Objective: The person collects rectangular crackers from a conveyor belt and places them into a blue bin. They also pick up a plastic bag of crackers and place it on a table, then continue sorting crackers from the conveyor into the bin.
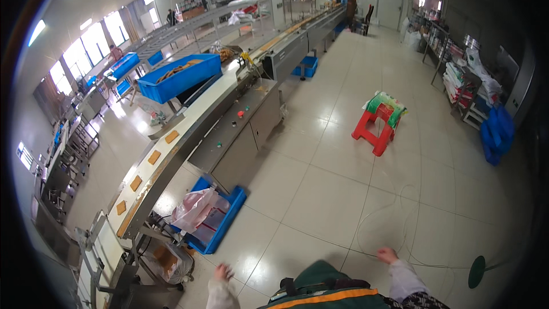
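My left hand (224, 272) hangs over the floor tiles at the bottom centre, holding nothing, its fingers partly spread and blurred. To its upper left runs a conveyor belt (161, 146) carrying several square brown biscuits (154, 157) spaced apart. My right hand (387, 255) is over the floor at the lower right, near a thin looped cable (359, 227); its fingers look curled and nothing shows in them. Between my hands is the green apron (319, 272) with an orange stripe on my body.
A blue crate (242, 197) with plastic bags stands on the floor right of the conveyor. A red stool (377, 146) bears a green and white bag. A round green base (476, 272) lies lower right. Another person (351, 2) stands by the line's far end. Shelves (437, 43) line the right.
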Motion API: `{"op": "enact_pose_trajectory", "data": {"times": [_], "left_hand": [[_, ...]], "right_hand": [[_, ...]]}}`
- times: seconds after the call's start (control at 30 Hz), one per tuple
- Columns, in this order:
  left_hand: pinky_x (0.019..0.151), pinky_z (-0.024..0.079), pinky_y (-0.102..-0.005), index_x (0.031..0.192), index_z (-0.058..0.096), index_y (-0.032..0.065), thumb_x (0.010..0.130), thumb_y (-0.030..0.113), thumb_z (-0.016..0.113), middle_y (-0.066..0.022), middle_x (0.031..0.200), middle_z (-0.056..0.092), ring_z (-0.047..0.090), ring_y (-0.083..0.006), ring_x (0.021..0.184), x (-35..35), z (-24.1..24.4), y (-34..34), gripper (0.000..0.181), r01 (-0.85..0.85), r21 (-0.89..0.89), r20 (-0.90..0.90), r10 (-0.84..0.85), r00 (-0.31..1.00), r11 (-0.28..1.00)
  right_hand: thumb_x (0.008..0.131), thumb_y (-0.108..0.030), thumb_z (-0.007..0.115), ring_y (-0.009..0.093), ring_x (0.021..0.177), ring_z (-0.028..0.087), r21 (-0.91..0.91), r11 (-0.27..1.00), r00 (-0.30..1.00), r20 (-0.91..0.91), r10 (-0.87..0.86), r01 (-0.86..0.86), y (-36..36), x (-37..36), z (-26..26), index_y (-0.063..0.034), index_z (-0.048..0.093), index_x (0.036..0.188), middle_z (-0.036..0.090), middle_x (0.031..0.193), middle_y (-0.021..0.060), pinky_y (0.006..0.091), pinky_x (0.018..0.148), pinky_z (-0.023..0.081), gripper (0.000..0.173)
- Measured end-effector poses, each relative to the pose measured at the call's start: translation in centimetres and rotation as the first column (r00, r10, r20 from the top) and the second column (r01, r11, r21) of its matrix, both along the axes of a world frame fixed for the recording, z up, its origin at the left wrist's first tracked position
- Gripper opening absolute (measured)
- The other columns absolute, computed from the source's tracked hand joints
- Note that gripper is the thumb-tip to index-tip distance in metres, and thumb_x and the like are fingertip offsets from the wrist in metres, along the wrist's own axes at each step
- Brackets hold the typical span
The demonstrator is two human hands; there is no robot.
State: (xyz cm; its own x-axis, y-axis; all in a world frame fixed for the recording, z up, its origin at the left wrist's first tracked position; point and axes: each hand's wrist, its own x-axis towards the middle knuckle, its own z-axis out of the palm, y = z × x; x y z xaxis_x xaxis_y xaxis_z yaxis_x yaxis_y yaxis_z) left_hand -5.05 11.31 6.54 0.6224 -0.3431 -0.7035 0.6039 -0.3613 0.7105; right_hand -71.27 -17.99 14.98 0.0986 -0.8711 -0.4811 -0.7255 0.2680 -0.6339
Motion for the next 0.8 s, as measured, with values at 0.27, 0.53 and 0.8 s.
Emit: {"op": "enact_pose_trajectory", "data": {"times": [0.27, 0.53, 0.8], "left_hand": [[0.076, 0.049, -0.0325, 0.124, 0.051, 0.0112, 0.088, 0.020, 0.054, -0.0038, 0.110, 0.060, 0.055, -0.0164, 0.099, -2.8, 14.9, -44.5, 0.037, 0.657, -0.272, 0.296, -0.589, 0.752, 0.703], [0.088, 0.048, -0.0348, 0.111, 0.063, 0.0132, 0.081, 0.031, 0.061, -0.0122, 0.111, 0.063, 0.060, -0.0268, 0.100, 5.4, 1.5, -41.5, 0.035, 0.726, 0.623, -0.139, -0.873, 0.468, 0.290], [0.069, 0.048, -0.0461, 0.114, 0.050, 0.0052, 0.088, 0.014, 0.043, -0.0110, 0.107, 0.055, 0.055, -0.0291, 0.085, 12.2, 3.9, -57.0, 0.029, 0.070, 0.540, -0.257, 0.085, 0.963, 0.839]], "right_hand": [[0.079, -0.024, 0.060, 0.016, 0.066, 0.061, 0.601, 0.791, 0.969, -0.244, 0.042, 0.117, -4.0, -3.4, -7.7, -0.0069, 0.066, 0.083, 0.065, 0.072, 0.0067, 0.0346, 0.057, 0.048, 0.018], [0.081, -0.028, 0.062, 0.015, 0.073, 0.063, -0.002, 0.993, 0.989, 0.083, 0.120, -0.120, -41.3, 16.1, -7.1, -0.0064, 0.066, 0.101, 0.067, 0.080, 0.0068, 0.0292, 0.066, 0.049, 0.030], [0.086, -0.011, 0.055, 0.010, 0.074, 0.058, 0.032, 0.983, 0.843, 0.509, -0.173, 0.182, -70.0, 28.0, 5.5, -0.0006, 0.062, 0.100, 0.062, 0.082, 0.0013, 0.0235, 0.065, 0.046, 0.018]]}}
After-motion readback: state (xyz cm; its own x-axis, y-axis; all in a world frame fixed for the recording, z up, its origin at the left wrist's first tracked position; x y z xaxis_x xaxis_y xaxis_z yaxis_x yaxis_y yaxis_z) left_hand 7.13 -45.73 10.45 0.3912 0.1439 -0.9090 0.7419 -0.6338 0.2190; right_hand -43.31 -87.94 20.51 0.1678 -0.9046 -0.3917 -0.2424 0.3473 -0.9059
